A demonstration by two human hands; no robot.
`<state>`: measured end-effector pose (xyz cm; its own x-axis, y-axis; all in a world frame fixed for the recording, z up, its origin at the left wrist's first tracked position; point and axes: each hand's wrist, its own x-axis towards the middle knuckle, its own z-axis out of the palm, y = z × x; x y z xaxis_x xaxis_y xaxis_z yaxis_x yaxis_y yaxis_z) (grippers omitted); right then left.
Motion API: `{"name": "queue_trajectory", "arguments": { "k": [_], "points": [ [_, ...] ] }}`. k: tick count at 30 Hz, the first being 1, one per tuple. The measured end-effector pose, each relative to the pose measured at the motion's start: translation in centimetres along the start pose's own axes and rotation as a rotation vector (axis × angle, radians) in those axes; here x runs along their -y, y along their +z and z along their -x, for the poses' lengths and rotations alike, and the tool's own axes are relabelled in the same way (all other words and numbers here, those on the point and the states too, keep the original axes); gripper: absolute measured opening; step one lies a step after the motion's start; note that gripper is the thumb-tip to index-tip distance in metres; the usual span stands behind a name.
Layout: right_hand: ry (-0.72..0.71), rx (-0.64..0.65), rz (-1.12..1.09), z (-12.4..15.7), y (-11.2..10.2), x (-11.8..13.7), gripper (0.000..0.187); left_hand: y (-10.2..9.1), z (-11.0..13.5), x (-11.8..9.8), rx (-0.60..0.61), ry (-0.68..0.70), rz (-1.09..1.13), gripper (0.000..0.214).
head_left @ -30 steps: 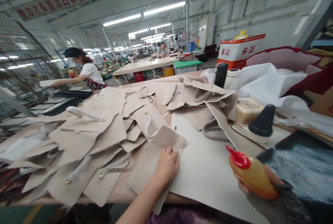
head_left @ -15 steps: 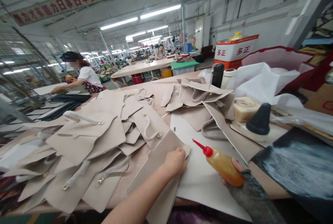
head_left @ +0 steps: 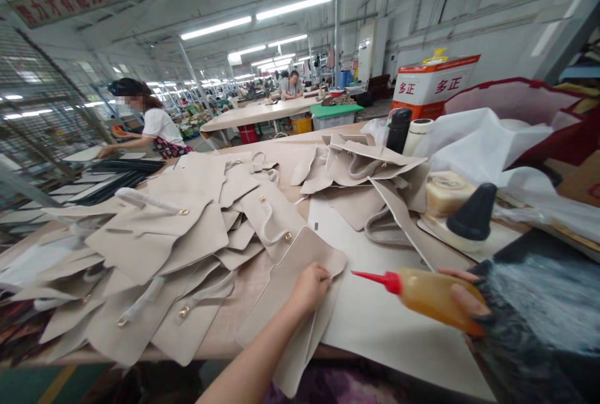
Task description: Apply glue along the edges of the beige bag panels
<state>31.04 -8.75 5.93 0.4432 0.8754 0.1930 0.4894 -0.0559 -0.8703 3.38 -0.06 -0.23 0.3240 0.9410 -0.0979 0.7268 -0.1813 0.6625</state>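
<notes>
My left hand (head_left: 313, 288) is closed on the edge of a beige bag panel (head_left: 285, 291), a folded piece whose lower end hangs past the table's front edge. In my right hand (head_left: 469, 307) is a glue bottle (head_left: 422, 291) of amber liquid with a red pointed nozzle, its tip aimed left toward the panel but apart from it. A dark sleeve covers my right wrist. Beneath the bottle lies a white sheet (head_left: 370, 310). To the left, several beige bag pieces (head_left: 140, 247) with handles and gold fittings are heaped up.
More bag pieces (head_left: 365, 166) are piled behind the sheet. At right stand a black cone-topped container (head_left: 471, 216), a black flask (head_left: 398, 131), a dark whitish-smeared board (head_left: 548, 297) and a red-and-white can (head_left: 434, 85). A co-worker (head_left: 157, 119) is at the far left.
The glue bottle has tipped from slanting downward to nearly level and shifted right with my right hand. My left hand keeps its grip, and the panel has moved slightly right.
</notes>
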Motion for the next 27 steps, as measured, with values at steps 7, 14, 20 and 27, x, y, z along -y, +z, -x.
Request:
{"name": "queue_trajectory", "arguments": {
  "k": [7, 14, 20, 27],
  "points": [
    [-0.029, 0.039, 0.049, 0.8, 3.2, -2.3, 0.055, 0.5, -0.4, -0.1, -0.046, -0.108, 0.013, 0.026],
    [-0.119, 0.049, 0.106, 1.7, 5.1, -2.2, 0.045, 0.5, -0.3, -0.2, -0.049, -0.147, 0.051, 0.027],
    [-0.286, 0.025, 0.153, 1.4, 5.4, -1.4, 0.040, 0.4, -0.1, -0.5, -0.035, -0.176, 0.113, 0.026],
    [-0.251, 0.056, 0.148, 0.7, 5.7, -2.6, 0.041, 0.5, 0.0, -0.5, -0.048, -0.190, 0.153, 0.023]
  ]
}}
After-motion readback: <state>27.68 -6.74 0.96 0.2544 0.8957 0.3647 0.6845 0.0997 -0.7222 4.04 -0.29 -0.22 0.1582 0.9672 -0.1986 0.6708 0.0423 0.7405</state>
